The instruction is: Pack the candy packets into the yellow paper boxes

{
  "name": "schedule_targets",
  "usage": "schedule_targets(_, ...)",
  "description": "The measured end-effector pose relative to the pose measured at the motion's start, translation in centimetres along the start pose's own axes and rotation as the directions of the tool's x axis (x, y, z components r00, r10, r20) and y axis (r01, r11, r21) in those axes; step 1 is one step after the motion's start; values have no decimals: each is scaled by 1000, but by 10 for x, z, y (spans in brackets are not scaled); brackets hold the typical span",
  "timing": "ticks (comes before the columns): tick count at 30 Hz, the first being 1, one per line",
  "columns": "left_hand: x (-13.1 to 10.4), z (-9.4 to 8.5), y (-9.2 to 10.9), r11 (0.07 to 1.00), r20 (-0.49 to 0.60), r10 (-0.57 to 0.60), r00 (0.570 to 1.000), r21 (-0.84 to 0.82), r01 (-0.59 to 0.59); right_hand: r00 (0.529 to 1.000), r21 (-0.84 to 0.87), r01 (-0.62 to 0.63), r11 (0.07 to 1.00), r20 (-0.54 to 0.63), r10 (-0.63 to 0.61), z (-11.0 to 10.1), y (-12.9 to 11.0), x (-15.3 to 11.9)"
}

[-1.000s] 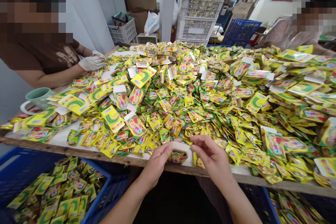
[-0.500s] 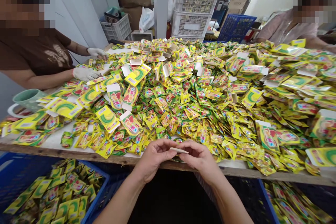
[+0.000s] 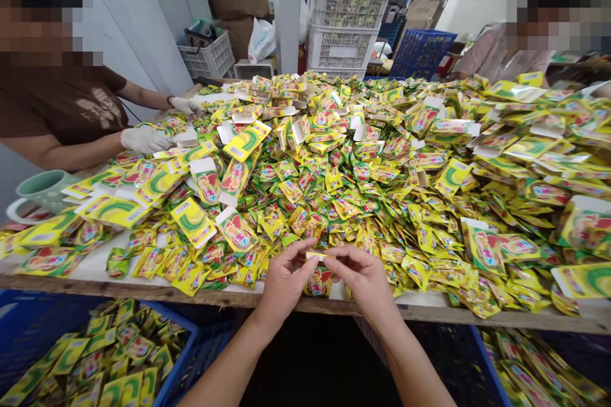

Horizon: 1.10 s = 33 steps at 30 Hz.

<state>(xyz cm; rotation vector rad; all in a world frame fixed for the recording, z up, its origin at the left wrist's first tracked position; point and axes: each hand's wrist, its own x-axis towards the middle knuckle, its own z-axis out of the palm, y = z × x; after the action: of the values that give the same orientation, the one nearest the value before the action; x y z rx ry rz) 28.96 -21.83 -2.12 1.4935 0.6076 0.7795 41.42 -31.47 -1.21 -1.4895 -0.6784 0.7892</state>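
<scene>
At the table's near edge, my left hand (image 3: 287, 276) and my right hand (image 3: 360, 276) pinch a small printed candy box (image 3: 318, 282) between them. Thumbs and fingertips of both hands meet at its top end, where a pale yellow strip shows. Part of the box front, with a red and green print, is visible below my fingers; the rest is hidden. Just beyond my hands lies a heap of small yellow and green candy packets (image 3: 344, 208). Flat and part-open boxes (image 3: 237, 229) of the same print lie to the left of the heap.
Blue crates (image 3: 184, 337) with filled boxes stand below the table edge (image 3: 210, 297), left and right. A green mug (image 3: 45, 187) is at far left. One gloved co-worker (image 3: 90, 105) works at left, another person (image 3: 494, 54) sits at right. White crates (image 3: 341, 44) are stacked behind.
Both hands have risen slightly and the box has tilted, so its printed front now shows below my fingers. The white flap edge seen before has given way to a yellow strip.
</scene>
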Motion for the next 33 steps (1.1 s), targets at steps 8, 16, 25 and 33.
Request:
schedule_targets(8, -1, -14, -3, 912, 175, 356, 918, 150, -383, 923, -265, 377, 887, 23, -385, -1, 5, -14)
schedule_targets(16, -9, -15, -13, 866, 346, 279, 896, 313, -390, 875, -382, 484, 787, 217, -433, -25, 1, -4)
schedule_targets(25, -12, -10, -8, 872, 436, 163, 885, 356, -336, 912, -893, 409, 186, 402, -77, -57, -58, 132)
schedule_targets(33, -19, -20, 10, 972, 127, 80, 989, 211, -105, 877, -893, 443, 83, 413, -245, -57, -48, 105)
